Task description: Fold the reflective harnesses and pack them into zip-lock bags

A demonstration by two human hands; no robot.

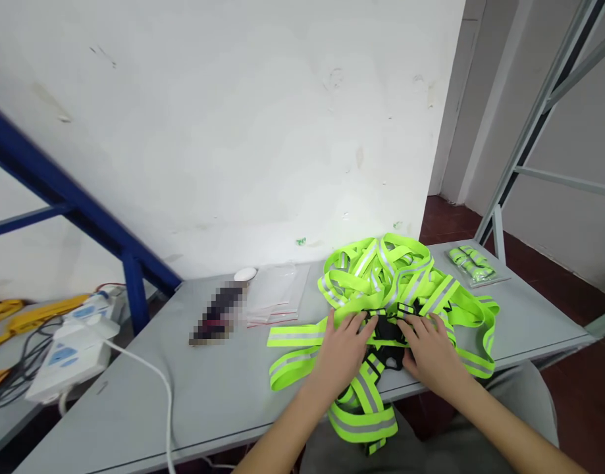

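Note:
A neon-yellow reflective harness (366,395) with grey stripes and black fittings lies at the front of the table, one loop hanging over its edge. My left hand (345,345) has its fingers curled on the left side of the black centre piece (387,332). On the opposite side, my right hand (428,349) grips the same piece, its thumb low and fingertips on the upper edge. What lies under the fingers is partly hidden. Behind both hands rises a tangled pile of neon-yellow reflective straps (376,270), with loose ends spread left and right.
Clear plastic zip bags (277,296) lie left of the pile, near a white round object (245,274) and a blurred-out dark item (218,315). A packed bag of straps (473,264) rests at the right. A white cable (166,382) crosses the grey table (223,395).

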